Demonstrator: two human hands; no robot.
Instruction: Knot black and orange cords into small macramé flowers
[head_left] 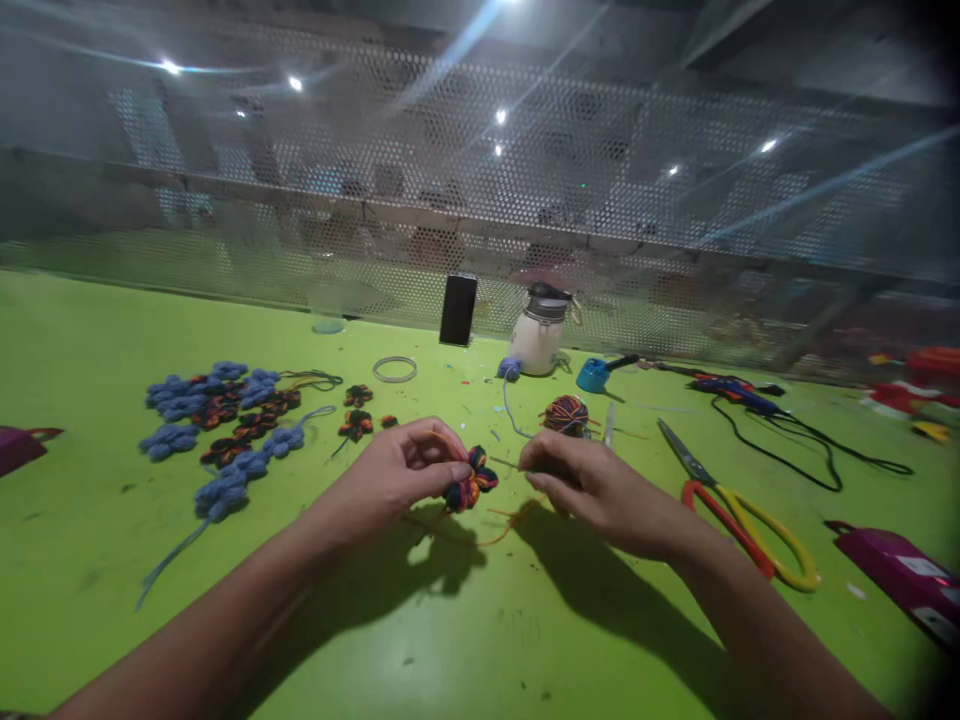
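My left hand (401,468) is closed in a pinch on a small multicoloured yarn flower (470,479), held just above the green table (97,520). My right hand (592,487) is closed too, pinching a thin crochet hook (507,464) whose tip points left toward the flower. Orange yarn (504,522) trails below the two hands. A multicoloured yarn ball (566,414) sits just behind my right hand.
Blue and dark crocheted flowers (225,420) lie in a heap at the left. Red-and-yellow scissors (731,510) lie at the right. A white jar (540,335), a black phone (458,309), a glue gun (731,390) with cable and a perforated metal screen (480,200) stand behind.
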